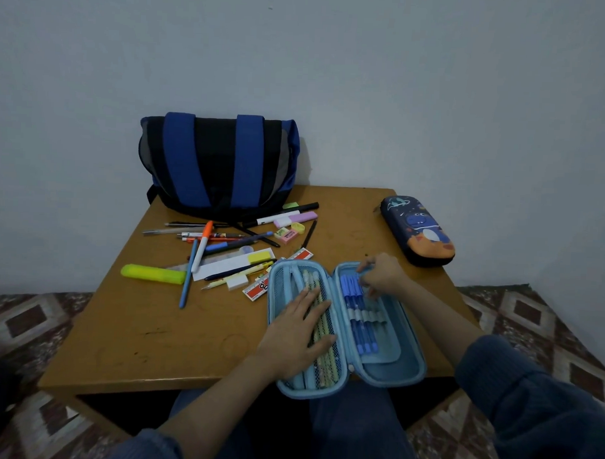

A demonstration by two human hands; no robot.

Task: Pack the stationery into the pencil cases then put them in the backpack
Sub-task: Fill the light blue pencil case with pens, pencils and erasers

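**Packing under way**

At the desk's [147, 327] near edge the case [406, 367] lies open, a stiff shell. Left hand [290, 335] presses flat on its mesh half. Right hand [381, 276] pinches the pens [355, 300], which look light and slick and are probably best held mid-barrel.

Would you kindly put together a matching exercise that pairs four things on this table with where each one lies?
Things:
1. backpack
2. dark blue pencil case
3. light blue pencil case
4. yellow highlighter

Places:
a. near edge, lying open
b. far right, closed
c. left end of the loose stationery
d. far edge, against the wall

Pairs: 1-d, 2-b, 3-a, 4-c
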